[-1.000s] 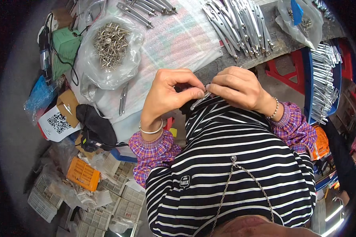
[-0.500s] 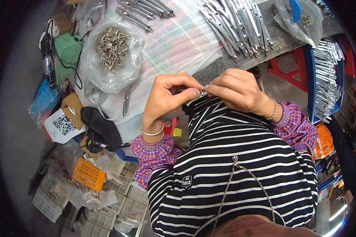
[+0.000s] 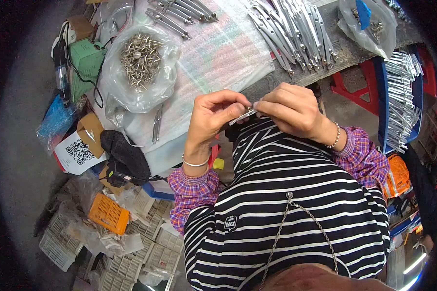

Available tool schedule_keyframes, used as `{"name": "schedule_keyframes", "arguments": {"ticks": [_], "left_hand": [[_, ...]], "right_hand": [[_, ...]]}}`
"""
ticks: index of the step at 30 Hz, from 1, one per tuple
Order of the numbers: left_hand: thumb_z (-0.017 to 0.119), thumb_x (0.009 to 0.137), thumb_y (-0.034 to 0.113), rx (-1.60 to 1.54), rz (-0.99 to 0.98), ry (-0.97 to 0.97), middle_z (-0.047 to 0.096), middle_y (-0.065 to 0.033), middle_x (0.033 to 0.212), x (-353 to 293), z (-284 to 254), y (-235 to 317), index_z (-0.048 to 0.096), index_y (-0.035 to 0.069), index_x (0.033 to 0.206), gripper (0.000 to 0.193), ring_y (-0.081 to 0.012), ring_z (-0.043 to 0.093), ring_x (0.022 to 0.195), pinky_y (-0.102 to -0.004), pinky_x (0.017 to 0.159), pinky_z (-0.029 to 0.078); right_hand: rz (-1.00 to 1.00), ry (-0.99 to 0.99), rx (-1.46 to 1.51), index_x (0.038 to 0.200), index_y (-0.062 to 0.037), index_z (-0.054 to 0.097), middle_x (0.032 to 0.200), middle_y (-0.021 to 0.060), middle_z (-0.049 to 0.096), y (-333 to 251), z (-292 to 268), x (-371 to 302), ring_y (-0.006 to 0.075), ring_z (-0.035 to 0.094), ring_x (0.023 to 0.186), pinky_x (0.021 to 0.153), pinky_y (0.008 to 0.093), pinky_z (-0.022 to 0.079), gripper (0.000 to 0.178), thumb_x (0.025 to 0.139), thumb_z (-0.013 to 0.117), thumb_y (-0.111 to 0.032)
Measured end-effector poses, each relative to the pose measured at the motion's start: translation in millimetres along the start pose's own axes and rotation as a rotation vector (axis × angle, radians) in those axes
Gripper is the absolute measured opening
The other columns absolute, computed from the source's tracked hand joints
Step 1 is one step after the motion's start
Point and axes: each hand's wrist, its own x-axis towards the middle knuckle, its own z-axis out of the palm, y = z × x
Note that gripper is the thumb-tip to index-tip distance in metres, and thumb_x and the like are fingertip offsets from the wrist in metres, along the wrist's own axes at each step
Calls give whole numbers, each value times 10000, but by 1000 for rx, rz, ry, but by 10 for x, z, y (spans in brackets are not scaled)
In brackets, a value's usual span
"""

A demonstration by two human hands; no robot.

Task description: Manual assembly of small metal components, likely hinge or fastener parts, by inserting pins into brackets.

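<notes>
Hands nearly meet, both pinching a slim metal bar (image 3: 241, 117), left hand (image 3: 210, 116) along its side, right hand (image 3: 294, 109) at its upper-right end. Its long axis slants down leftward, between striped shirt (image 3: 296, 194) and tabletop (image 3: 263, 83).

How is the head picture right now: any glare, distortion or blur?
Head view: corners black, fisheye bending toward the rim; head view: light strips at lower right washed out, pale sheen on the clear bag; head view: metal bar in the left hand visible, its fine detail too small to judge.
</notes>
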Motion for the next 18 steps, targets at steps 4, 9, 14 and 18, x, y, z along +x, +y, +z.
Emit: {"name": "schedule_keyframes", "arguments": {"ticks": [4,9,14,18], "left_hand": [[621,766,0,-184,43,-11,611,-99,833,-40,7,-116,602,-59,924,170,-132,582,705,-227,632,474],[659,721,-13,-138,185,24,593,-119,906,-63,98,-170,590,-57,931,225,-152,581,714,-238,641,483],[641,682,-124,-137,330,209,560,-97,912,-76,221,-235,588,-70,910,241,-135,566,801,-214,694,479],[626,711,-112,-193,315,280,539,-82,914,-96,296,-248,576,-69,913,212,-118,553,792,-196,687,467]], "right_hand": [[113,41,39,831,-3,628,703,76,579,-26,16,13,192,565,578,487,275,441,236,601,682,2],[233,97,146,809,-14,634,686,76,572,-63,44,54,192,560,565,480,272,431,204,615,696,1],[417,95,292,793,-9,638,656,73,550,-94,85,59,167,544,559,472,255,405,170,639,710,-13],[462,93,344,778,-3,637,643,67,539,-86,120,96,148,517,540,462,246,384,155,642,711,-13]]}}
